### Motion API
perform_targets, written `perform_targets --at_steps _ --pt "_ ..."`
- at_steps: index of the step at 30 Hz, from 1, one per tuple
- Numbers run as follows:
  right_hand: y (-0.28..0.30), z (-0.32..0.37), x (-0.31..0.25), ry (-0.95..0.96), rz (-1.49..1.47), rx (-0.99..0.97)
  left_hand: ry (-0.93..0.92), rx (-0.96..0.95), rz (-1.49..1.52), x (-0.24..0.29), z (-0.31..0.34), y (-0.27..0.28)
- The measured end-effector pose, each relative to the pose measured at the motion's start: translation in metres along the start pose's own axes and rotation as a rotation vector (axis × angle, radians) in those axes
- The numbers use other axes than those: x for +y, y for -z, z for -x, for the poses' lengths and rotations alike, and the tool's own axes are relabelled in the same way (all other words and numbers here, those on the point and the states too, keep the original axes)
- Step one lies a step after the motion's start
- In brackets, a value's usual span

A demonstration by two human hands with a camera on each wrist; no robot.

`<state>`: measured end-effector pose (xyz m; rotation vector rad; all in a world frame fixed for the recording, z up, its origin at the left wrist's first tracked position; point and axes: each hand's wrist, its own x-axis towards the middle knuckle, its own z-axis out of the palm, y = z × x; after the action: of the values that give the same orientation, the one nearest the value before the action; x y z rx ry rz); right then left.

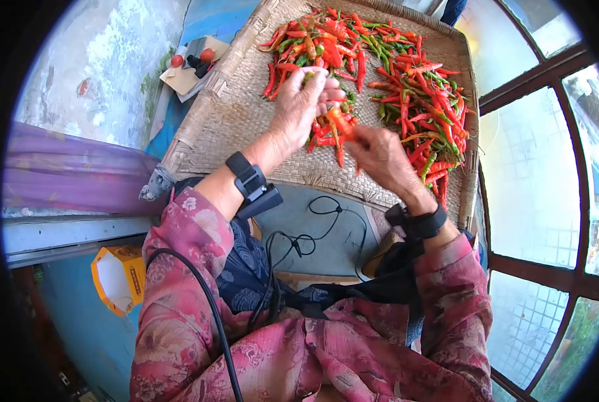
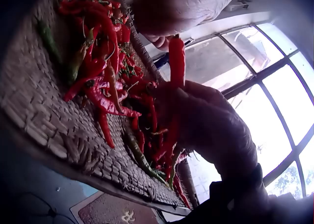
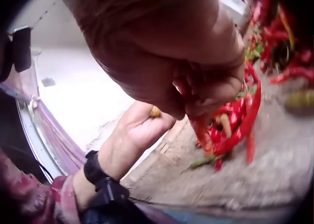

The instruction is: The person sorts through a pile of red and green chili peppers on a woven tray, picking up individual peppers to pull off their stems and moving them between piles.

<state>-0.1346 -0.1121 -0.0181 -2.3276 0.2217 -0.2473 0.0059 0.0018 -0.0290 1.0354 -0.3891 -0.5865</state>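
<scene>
A large woven tray [image 1: 229, 114] carries several heaps of red and green chili peppers [image 1: 440, 100]. Over its near part my right hand [image 1: 384, 159] grips a red chili pepper [image 2: 176, 62], which stands upright in the left wrist view. The left hand [image 1: 299, 110] is just to the left, its fingers curled in at the stem end of that pepper. Something small and yellowish [image 3: 155, 111] shows at the left thumb in the right wrist view. Below the hands lies a small pile of red chilies [image 1: 323, 137], partly covered by them.
Windows [image 1: 534, 181] line the right side. To the left are a painted wall and a purple cloth [image 1: 71, 167]. Black cables [image 1: 299, 241] hang below the tray, close to the lap. A yellow box [image 1: 118, 278] stands at lower left, and two red balls [image 1: 207, 55] lie on cardboard beyond the tray.
</scene>
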Motion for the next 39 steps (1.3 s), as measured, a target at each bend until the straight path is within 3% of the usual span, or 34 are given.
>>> perform_targets --at_steps 1,3,5,8,9,11,13,15,18,19,21,25,29,31,33,36,37,39 --pt "0.006 -0.002 0.009 0.108 0.192 0.159 0.020 0.054 -0.017 0.005 -0.002 0.004" --pt "0.035 -0.009 0.018 -0.024 0.367 0.317 0.054 0.050 -0.170 0.008 -0.004 0.014" --pt "0.068 -0.011 0.022 -0.086 0.409 0.445 0.161 -0.083 -0.283 0.005 -0.007 0.022" --pt "0.106 -0.012 0.036 -0.222 0.610 0.578 0.298 -0.098 -0.173 0.006 0.001 0.012" --pt "0.111 -0.011 0.039 -0.099 0.743 0.696 0.370 -0.130 -0.101 0.006 0.003 0.010" --pt "0.115 -0.008 0.042 -0.031 0.757 0.741 0.418 -0.140 -0.082 0.009 0.004 0.005" --pt "0.097 -0.013 0.032 -0.015 0.468 0.660 0.470 -0.299 0.014 0.010 0.004 0.004" --pt "0.070 -0.004 0.010 0.018 0.017 0.371 0.452 -0.350 -0.029 0.009 0.010 -0.001" --pt "0.028 -0.002 -0.004 -0.037 -0.346 0.018 0.399 -0.530 -0.148 0.009 0.020 -0.009" --pt "0.014 0.000 -0.008 0.022 -0.426 0.089 0.400 -0.534 -0.149 0.008 0.021 -0.008" --pt "0.009 -0.002 -0.005 0.210 -0.109 0.183 0.391 -0.512 -0.133 0.005 0.024 -0.005" --pt "0.020 0.001 -0.009 0.100 -0.186 0.021 0.413 -0.590 -0.204 0.007 0.023 -0.004" --pt "0.033 -0.003 0.003 0.282 0.030 0.223 0.400 -0.557 -0.177 0.008 0.026 -0.008" --pt "0.053 -0.009 0.009 0.225 0.161 0.411 0.396 -0.453 -0.220 0.004 0.021 -0.004" --pt "0.080 -0.007 0.015 0.018 0.170 0.521 0.398 -0.350 -0.266 -0.003 0.013 0.007" --pt "0.113 -0.009 0.043 -0.079 0.275 0.729 0.243 -0.348 -0.783 -0.007 0.005 0.014" --pt "0.117 -0.009 0.051 -0.105 0.283 0.808 0.244 -0.347 -0.787 -0.012 0.005 0.018" --pt "0.122 -0.008 0.057 -0.150 0.328 0.805 -0.568 -0.579 -1.311 -0.021 0.005 0.024"
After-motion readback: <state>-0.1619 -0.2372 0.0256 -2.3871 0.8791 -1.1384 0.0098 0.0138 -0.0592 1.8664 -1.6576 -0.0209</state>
